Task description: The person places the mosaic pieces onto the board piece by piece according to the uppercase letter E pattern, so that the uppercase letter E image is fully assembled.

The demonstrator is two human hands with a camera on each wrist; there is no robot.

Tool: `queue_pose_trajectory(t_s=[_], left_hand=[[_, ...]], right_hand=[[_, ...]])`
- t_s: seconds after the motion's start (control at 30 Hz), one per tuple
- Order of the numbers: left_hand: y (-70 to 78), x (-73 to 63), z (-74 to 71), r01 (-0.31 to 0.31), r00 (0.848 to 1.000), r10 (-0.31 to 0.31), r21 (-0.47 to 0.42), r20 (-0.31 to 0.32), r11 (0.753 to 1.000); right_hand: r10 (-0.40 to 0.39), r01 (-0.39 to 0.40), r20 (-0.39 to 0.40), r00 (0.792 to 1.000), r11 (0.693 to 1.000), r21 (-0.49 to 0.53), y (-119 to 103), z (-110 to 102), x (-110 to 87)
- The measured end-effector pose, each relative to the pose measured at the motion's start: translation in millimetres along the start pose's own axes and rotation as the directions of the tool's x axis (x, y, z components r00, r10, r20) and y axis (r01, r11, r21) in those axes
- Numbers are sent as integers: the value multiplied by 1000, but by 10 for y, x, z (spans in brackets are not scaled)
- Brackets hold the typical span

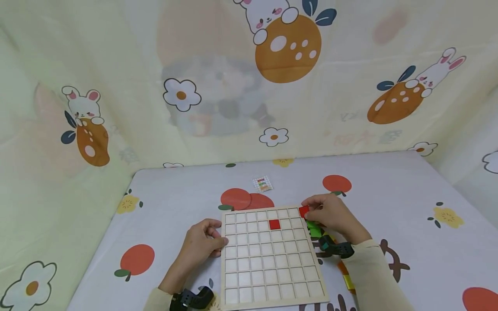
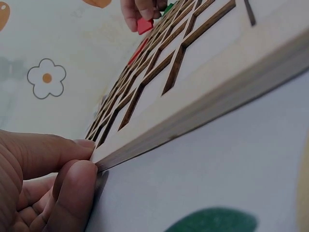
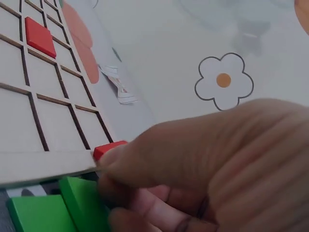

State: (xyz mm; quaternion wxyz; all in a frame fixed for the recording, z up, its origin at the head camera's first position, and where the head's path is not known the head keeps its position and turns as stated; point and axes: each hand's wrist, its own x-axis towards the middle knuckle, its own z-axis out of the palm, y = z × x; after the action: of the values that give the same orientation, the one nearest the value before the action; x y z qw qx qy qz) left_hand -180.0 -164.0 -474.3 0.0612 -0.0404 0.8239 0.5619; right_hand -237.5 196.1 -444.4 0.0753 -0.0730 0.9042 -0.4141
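Note:
A wooden board [image 1: 326, 297] with a raised grid of white squares lies on the table. One red tile [image 1: 274, 224] sits in a square of its second row from the far edge. My left hand [image 1: 200, 242] grips the board's left edge; in the left wrist view, its thumb and fingertips are right at the rim. Between the thumb and fingers of my right hand [image 1: 333, 216] is another red tile [image 1: 304, 211], pinched at the board's far right corner. Green tiles [image 3: 41, 215] lie just below that hand, beside the board.
More tiles, orange and yellow [image 1: 349, 283], run along the board's right side, partly hidden by the right wrist and sleeve. Beyond the board lies a small printed paper [image 1: 262, 184] with coloured squares. A patterned curtain [image 1: 218, 147] rises behind the table.

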Motion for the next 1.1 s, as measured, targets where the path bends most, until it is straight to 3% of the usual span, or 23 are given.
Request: queue_pose_trajectory(t_s=[0.3,0.5,0.9,1.1], left_hand=[[15,2,-10,8,1000,-8,16,-4,1000],[11,-3,-23,-3,1000,3,15,1,1000],[11,-8,-31,-4,1000,4,18,4,1000],[20,-9,-35,0,1000,0,8,11,1000]], right_hand=[[17,-14,28,999,994,-105,-107,53,11],[13,-11,25,1000,998,-61,-204,123,9],[-118,126,103,988,990,-67,-522,489,93],[-124,134,145,982,989,-60,-648,599,124]])
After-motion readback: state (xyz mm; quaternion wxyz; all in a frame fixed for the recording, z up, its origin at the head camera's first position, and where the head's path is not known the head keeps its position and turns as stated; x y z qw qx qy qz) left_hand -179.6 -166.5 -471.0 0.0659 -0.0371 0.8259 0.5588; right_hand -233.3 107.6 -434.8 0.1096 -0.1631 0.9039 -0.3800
